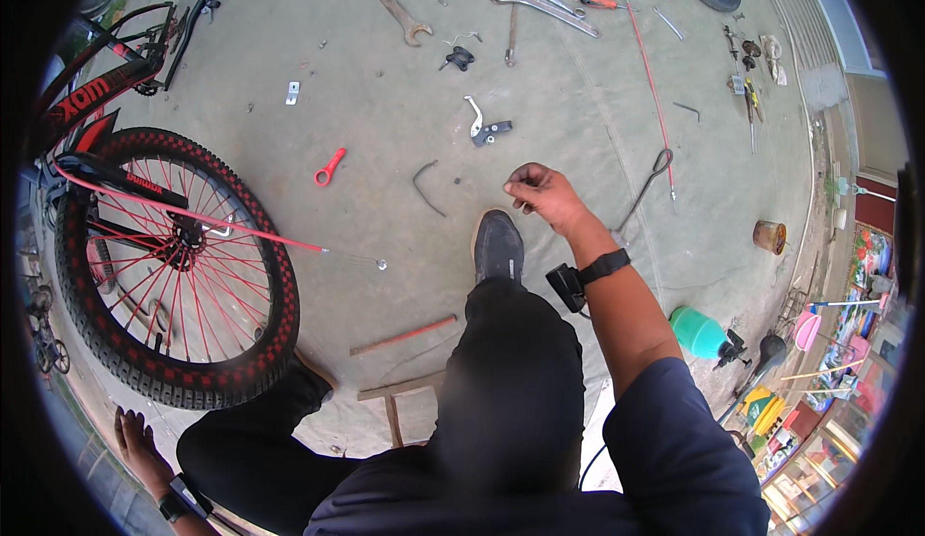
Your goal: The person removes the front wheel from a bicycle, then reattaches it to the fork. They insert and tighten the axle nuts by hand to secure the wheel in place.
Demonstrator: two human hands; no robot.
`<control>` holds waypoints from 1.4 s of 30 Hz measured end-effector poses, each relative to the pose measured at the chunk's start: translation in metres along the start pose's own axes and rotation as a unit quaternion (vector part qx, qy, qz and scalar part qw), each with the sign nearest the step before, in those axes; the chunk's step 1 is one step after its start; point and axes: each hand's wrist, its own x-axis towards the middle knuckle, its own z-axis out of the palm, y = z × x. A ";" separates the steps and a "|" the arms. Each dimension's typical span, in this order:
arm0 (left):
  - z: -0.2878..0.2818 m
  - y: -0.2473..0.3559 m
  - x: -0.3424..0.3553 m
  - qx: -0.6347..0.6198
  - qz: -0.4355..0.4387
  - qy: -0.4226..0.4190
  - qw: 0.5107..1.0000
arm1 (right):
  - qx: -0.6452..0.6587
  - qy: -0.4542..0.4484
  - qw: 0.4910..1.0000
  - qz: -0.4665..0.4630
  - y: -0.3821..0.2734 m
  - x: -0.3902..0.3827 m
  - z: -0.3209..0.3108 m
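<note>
My right hand is raised above the floor near my shoe, thumb and fingers pinched together. Whether something small sits in the pinch I cannot make out. My left hand is low at the left, fingers stretched out, beside the bicycle wheel with its black and red tyre and red spokes. A red brake cable runs from the bicycle frame across the wheel, and its bare inner wire ends in the air or on the floor. Ahead of my right hand lies a silver and black brake lever.
Ahead lie an open-ended wrench, an adjustable wrench, a red ring-ended tool and a bent black piece. A long red cable, a rusty can and a green spray bottle are at the right.
</note>
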 end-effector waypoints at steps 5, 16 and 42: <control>0.010 0.014 0.025 -0.084 0.088 -0.052 0.991 | -0.039 0.069 0.996 -0.046 -0.052 -0.088 -0.025; 0.072 0.107 -0.046 -0.259 0.332 -0.182 0.889 | -0.013 0.017 0.971 -0.237 -0.225 -0.269 0.064; 0.125 0.084 -0.130 -0.080 0.484 -0.268 0.829 | 0.178 -0.443 0.878 -0.026 -0.183 -0.249 0.386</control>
